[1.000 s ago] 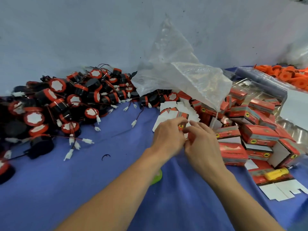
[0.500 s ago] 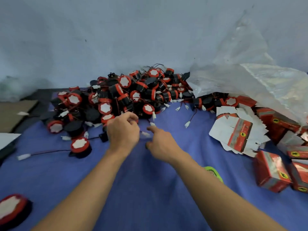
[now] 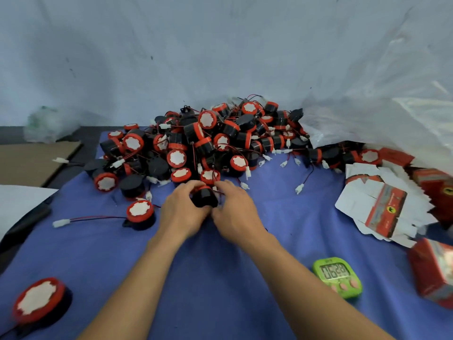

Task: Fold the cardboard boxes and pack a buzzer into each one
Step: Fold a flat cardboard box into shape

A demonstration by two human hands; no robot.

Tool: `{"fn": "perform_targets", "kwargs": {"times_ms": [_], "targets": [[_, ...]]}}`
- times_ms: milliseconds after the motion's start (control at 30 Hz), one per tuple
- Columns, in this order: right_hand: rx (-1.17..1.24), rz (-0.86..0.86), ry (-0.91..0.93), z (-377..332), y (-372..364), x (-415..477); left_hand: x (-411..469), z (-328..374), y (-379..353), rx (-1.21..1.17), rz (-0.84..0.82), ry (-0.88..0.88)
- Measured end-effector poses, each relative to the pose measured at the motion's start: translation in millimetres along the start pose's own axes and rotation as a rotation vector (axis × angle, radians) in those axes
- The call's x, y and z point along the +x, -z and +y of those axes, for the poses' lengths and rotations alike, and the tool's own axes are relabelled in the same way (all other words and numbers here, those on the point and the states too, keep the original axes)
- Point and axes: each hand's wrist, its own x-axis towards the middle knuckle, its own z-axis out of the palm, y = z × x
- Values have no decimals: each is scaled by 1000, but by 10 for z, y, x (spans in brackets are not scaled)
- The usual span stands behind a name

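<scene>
Black plastic cylindrical buzzer with a red end ring (image 3: 204, 198) sits directly between the two hands, at the near edge of the heap of black-and-red buzzers (image 3: 220, 141) on the blue-cloth-covered table (image 3: 220, 278). The left hand (image 3: 182, 213) curls its fingers round the left side of the body. The right hand (image 3: 236, 213) curls round the right side, close to the red-and-black lead (whether it pinches the lead itself cannot be told). Both hands are equally near the part. The cylinder axis runs roughly near to far, with the red ring at the far end and the black body facing the camera. A stack of flat white-and-red cardboard box blanks (image 3: 382, 212) lies well to the right, on the right hand's side, so the coming move probably carries the buzzer rightward. Leads in the heap may snag on lift-off.
</scene>
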Motion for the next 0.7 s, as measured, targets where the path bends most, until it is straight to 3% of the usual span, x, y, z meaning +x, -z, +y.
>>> {"fn": "perform_targets", "kwargs": {"times_ms": [100, 200, 267, 367, 500, 700], "targets": [[118, 69, -110, 136, 344, -165, -169, 154, -125, -190, 35, -24], [-263, 124, -252, 582, 906, -222, -296, 250, -275, -146, -43, -89], [-489, 106, -510, 992, 1327, -266, -352, 301, -347, -164, -121, -98], [-497, 23, -782, 1441, 1712, -435, -409, 382, -443, -189, -156, -106], [-572, -65, -629, 1568, 1639, -497, -460, 475, -529, -70, -50, -138], [-680, -100, -362, 1178, 1221, -464, -544, 547, -527, -67, 54, -183]]}}
